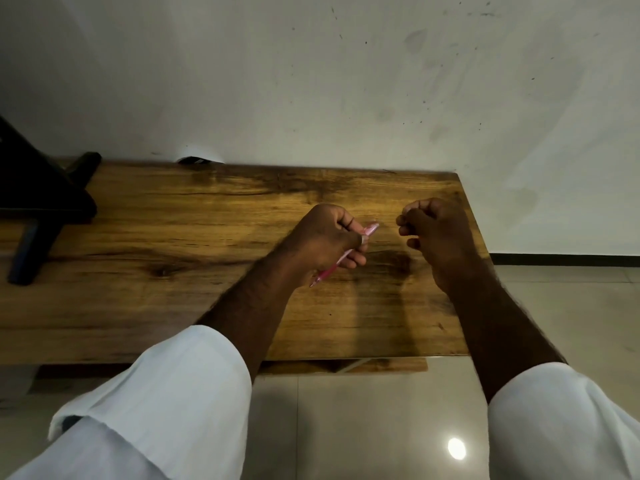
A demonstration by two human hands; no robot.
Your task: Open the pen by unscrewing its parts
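Pink pen (346, 252) within curled left-hand fingers (353, 259)

Left hand (323, 242) grips pink pen (341, 254) over wooden table (156, 271) — right hand (434, 233) curled, prob. holding nothing.

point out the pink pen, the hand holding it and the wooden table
pink pen (370, 230), head view, on the upper end sticking out past the fingers
left hand (323, 242), head view, on the back of the hand
wooden table (173, 237), head view, on bare top left of the hands
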